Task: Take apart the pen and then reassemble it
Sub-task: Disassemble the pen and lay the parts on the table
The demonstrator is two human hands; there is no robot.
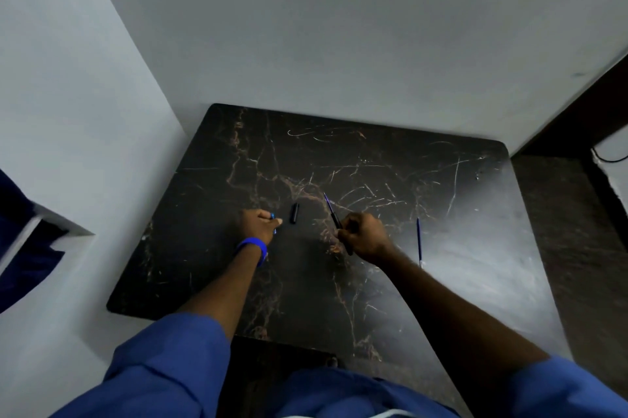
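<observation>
My right hand (pixel 363 235) grips a dark pen barrel (pixel 334 215) with a thin blue refill tip sticking out away from me. A small blue pen part (pixel 273 216) is pinched in the closed fingers of my left hand (pixel 258 224), resting on the dark marble table (pixel 306 281). Between the two hands a black pen cap (pixel 294 212) lies flat on the table. To the right of my right arm lies a separate thin blue refill (pixel 419 241).
The table stands in a corner between white walls, at the back and at the left. A dark wooden surface (pixel 560 230) adjoins its right edge. Dark blue cloth (pixel 23 247) hangs at the far left.
</observation>
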